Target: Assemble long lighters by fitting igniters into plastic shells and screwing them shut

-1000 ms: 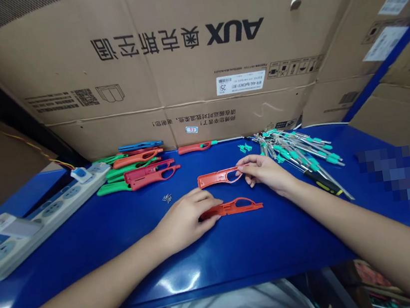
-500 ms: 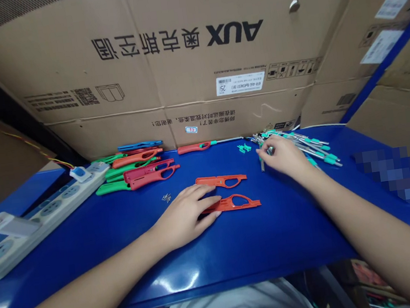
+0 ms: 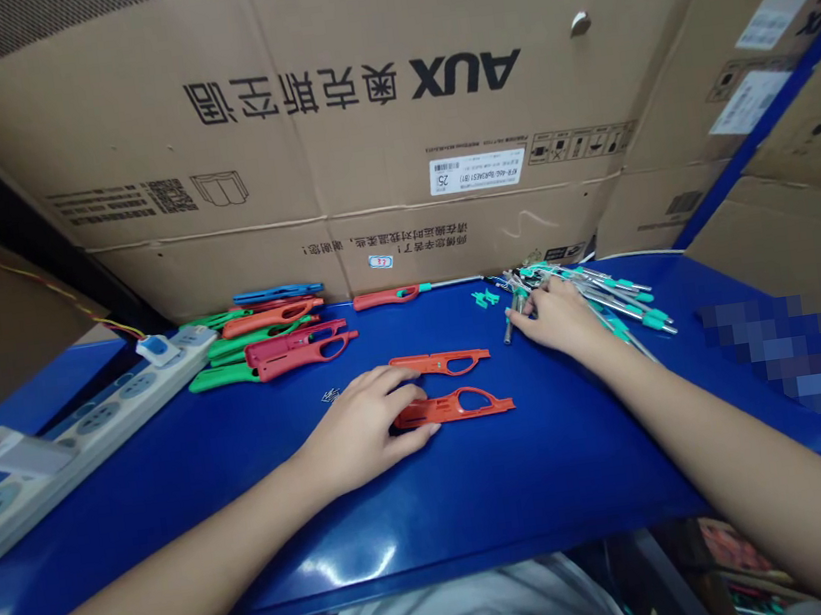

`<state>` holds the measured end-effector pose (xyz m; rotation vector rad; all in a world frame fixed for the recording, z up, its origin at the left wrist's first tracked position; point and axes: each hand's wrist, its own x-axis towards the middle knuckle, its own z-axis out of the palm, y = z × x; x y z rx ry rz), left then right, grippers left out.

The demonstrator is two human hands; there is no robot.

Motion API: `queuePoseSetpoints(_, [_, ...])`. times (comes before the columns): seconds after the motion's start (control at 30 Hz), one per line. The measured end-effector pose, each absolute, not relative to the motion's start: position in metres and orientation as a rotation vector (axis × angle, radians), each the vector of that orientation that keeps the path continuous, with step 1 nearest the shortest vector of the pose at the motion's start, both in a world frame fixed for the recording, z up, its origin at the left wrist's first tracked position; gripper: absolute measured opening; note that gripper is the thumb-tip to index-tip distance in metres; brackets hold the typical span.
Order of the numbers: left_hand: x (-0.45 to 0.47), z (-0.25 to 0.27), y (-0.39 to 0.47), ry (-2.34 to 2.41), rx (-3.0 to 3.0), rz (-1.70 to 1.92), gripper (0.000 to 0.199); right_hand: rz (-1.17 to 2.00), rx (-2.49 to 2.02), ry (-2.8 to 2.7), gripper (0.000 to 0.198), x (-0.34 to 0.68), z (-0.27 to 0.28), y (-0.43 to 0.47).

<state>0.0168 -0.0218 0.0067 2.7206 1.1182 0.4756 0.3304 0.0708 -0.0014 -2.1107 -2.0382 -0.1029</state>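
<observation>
My left hand (image 3: 371, 415) lies over the left ends of two orange lighter-handle halves, its fingers spread. The lower half (image 3: 458, 406) passes between my thumb and forefinger; the upper half (image 3: 440, 362) touches my fingertips. Both show their hollow inner sides. At the near-left edge of a pile of metal tubes with teal fittings (image 3: 625, 299), my right hand (image 3: 559, 316) has thumb and fingers closed around a short grey metal tube (image 3: 509, 333). Its lower end sticks out below the thumb; the rest is partly hidden by my fingers.
Small teal plastic pieces (image 3: 486, 298) lie left of the pile. A red lighter with a metal rod (image 3: 386, 298) rests by the cardboard wall (image 3: 364, 182). Coloured handle halves (image 3: 295, 351) are stacked left, beside a power strip (image 3: 111, 412). Tiny metal parts (image 3: 329, 396) lie near my left hand.
My right hand has turned and come slightly nearer at the pile, and the short tube has shifted left with its fingers. My left hand has barely moved; the view shifts slightly.
</observation>
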Motion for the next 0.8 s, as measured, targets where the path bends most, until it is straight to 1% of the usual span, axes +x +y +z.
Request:
queuePoseSetpoints(0.1, [0.017, 0.006, -0.022, 1.129, 2.712, 0.481, 0.024, -0.125, -2.132, -2.028, 0.051, 0.325, -0.002, 0.07])
queuePoseSetpoints(0.17, [0.017, 0.007, -0.022, 1.131, 2.706, 0.482, 0.024, -0.135, -2.155, -2.025, 0.052, 0.323, -0.002, 0.07])
queuePoseSetpoints(0.33, [0.017, 0.008, -0.022, 1.135, 2.703, 0.449, 0.023, -0.198, -2.192, -1.997, 0.044, 0.32, -0.002, 0.068])
queuePoseSetpoints(0.47, [0.017, 0.009, -0.022, 1.148, 2.696, 0.443, 0.023, -0.193, -2.195, -2.003, 0.041, 0.318, -0.002, 0.066])
queuePoseSetpoints(0.63, [0.017, 0.009, -0.023, 1.146, 2.692, 0.466, 0.022, -0.198, -2.16, -2.016, 0.033, 0.319, -0.002, 0.066])
queuePoseSetpoints(0.8, [0.016, 0.01, -0.023, 1.139, 2.68, 0.476, 0.021, -0.14, -2.152, -1.93, 0.032, 0.329, 0.005, 0.068])
